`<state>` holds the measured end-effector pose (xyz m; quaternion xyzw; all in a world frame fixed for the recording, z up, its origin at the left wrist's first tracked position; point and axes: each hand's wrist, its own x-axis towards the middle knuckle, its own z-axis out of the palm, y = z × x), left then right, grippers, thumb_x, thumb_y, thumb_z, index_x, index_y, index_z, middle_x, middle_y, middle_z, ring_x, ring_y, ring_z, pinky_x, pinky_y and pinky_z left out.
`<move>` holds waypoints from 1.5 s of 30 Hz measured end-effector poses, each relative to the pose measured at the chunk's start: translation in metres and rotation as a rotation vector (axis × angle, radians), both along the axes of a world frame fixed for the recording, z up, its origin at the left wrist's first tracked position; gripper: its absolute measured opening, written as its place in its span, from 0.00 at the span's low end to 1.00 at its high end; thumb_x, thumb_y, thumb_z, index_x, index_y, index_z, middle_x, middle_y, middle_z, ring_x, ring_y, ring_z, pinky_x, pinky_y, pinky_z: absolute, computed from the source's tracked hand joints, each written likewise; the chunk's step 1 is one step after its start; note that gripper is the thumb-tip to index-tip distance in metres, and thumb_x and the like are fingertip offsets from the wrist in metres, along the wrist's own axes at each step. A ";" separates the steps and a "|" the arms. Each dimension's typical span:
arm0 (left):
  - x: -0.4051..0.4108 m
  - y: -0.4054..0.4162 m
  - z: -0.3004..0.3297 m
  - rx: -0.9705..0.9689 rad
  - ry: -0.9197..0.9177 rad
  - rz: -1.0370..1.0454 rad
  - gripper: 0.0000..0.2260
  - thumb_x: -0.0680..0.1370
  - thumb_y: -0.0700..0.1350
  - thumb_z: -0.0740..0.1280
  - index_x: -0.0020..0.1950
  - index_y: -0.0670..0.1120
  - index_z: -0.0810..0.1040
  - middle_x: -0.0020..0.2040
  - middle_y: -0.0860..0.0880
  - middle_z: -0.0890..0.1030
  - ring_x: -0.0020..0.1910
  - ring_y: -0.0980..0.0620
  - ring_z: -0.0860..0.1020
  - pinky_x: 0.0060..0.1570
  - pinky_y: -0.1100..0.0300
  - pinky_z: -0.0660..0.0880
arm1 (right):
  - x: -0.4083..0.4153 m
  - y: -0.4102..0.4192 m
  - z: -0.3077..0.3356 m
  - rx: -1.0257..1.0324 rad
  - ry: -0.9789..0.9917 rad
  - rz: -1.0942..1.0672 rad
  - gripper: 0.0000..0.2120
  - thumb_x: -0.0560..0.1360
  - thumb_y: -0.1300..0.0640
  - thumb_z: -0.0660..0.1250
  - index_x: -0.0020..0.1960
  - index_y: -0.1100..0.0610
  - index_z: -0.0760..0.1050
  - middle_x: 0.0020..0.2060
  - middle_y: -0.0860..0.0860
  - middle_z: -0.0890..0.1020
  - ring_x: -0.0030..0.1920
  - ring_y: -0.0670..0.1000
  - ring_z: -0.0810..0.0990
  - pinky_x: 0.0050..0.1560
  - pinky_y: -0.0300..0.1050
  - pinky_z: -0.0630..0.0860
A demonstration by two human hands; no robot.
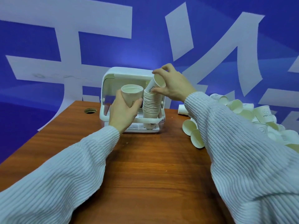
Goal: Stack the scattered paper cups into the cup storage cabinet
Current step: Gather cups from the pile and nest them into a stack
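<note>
- We see two hands in pale ribbed sleeves reaching forward over a brown wooden worktop [145,167].
- Our left hand [123,113] is wrapped around a single paper cup [131,96], held upright with its open mouth up, just in front of the cup storage cabinet [127,73].
- Our right hand [174,84] pinches a tilted cup [156,83] between thumb and fingers, its mouth turned toward us.
- That tilted cup sits at the top of a tall nested stack of cups [152,105], just below the right hand and immediately right of the left hand's cup.
- The stack stands inside the white cabinet, whose lid is raised, directly beyond both hands.
- A heap of loose paper cups [252,115] lies on the worktop to the right of the right forearm, some partly hidden behind the sleeve.
</note>
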<state>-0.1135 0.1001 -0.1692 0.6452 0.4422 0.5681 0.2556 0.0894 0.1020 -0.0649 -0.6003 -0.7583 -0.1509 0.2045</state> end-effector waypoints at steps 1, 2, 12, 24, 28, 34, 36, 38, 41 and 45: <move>0.001 0.002 -0.001 0.004 -0.004 -0.006 0.24 0.77 0.54 0.73 0.68 0.49 0.67 0.60 0.52 0.77 0.58 0.53 0.77 0.46 0.69 0.70 | 0.000 0.001 -0.001 -0.011 0.011 0.003 0.33 0.76 0.37 0.70 0.77 0.45 0.67 0.72 0.51 0.69 0.63 0.57 0.76 0.61 0.57 0.76; 0.001 0.002 -0.002 0.007 -0.003 -0.010 0.24 0.77 0.54 0.73 0.68 0.50 0.67 0.60 0.52 0.77 0.58 0.53 0.77 0.47 0.68 0.70 | 0.001 0.002 -0.001 -0.021 0.012 0.005 0.33 0.77 0.37 0.69 0.79 0.45 0.66 0.72 0.51 0.69 0.65 0.56 0.76 0.62 0.57 0.76; -0.003 0.006 0.001 0.037 -0.027 0.012 0.29 0.78 0.54 0.73 0.74 0.51 0.64 0.61 0.54 0.76 0.57 0.57 0.76 0.54 0.62 0.76 | -0.014 -0.002 -0.050 -0.075 -0.136 0.129 0.28 0.84 0.43 0.59 0.81 0.53 0.63 0.76 0.51 0.72 0.74 0.55 0.70 0.69 0.49 0.67; 0.031 0.031 0.057 0.123 -0.125 -0.021 0.32 0.74 0.52 0.78 0.70 0.50 0.64 0.56 0.56 0.78 0.52 0.63 0.79 0.52 0.61 0.79 | -0.010 0.006 -0.078 -0.083 0.551 0.103 0.46 0.75 0.54 0.74 0.84 0.53 0.51 0.83 0.51 0.55 0.80 0.49 0.59 0.78 0.49 0.63; 0.046 0.046 0.061 0.123 -0.016 -0.080 0.36 0.73 0.53 0.77 0.76 0.51 0.63 0.71 0.48 0.74 0.67 0.49 0.75 0.68 0.54 0.73 | -0.010 0.006 -0.085 -0.092 0.617 0.109 0.48 0.75 0.55 0.75 0.84 0.51 0.48 0.83 0.51 0.57 0.82 0.50 0.58 0.79 0.56 0.63; 0.056 0.051 0.051 0.023 0.385 -0.103 0.35 0.73 0.64 0.69 0.74 0.46 0.71 0.68 0.41 0.77 0.68 0.43 0.74 0.65 0.54 0.69 | -0.005 0.000 -0.087 -0.104 0.704 0.098 0.49 0.77 0.58 0.73 0.85 0.47 0.43 0.72 0.46 0.73 0.63 0.45 0.77 0.59 0.37 0.76; 0.053 0.052 0.045 0.022 0.490 -0.108 0.39 0.72 0.68 0.62 0.77 0.48 0.68 0.70 0.41 0.75 0.71 0.42 0.72 0.68 0.50 0.70 | -0.004 -0.002 -0.090 -0.117 0.721 0.104 0.49 0.77 0.58 0.73 0.85 0.47 0.42 0.69 0.43 0.75 0.62 0.42 0.76 0.57 0.31 0.74; 0.053 0.050 0.035 0.032 0.604 -0.118 0.42 0.74 0.68 0.62 0.82 0.46 0.61 0.77 0.41 0.69 0.76 0.42 0.67 0.73 0.46 0.67 | -0.006 -0.001 -0.093 -0.142 0.731 0.100 0.47 0.76 0.61 0.72 0.85 0.47 0.47 0.73 0.48 0.72 0.68 0.47 0.74 0.67 0.43 0.75; 0.054 0.046 0.022 0.006 0.538 -0.130 0.41 0.75 0.63 0.66 0.82 0.43 0.60 0.81 0.44 0.63 0.79 0.46 0.63 0.77 0.48 0.62 | -0.011 0.000 -0.097 -0.175 0.744 0.090 0.44 0.75 0.66 0.68 0.84 0.46 0.52 0.77 0.51 0.68 0.73 0.50 0.70 0.74 0.53 0.71; 0.052 0.043 0.025 -0.034 0.576 -0.166 0.46 0.73 0.58 0.71 0.84 0.45 0.53 0.80 0.43 0.62 0.79 0.45 0.62 0.76 0.46 0.62 | -0.014 -0.003 -0.097 -0.242 0.721 0.104 0.50 0.75 0.67 0.68 0.84 0.40 0.43 0.78 0.50 0.67 0.71 0.50 0.73 0.69 0.46 0.74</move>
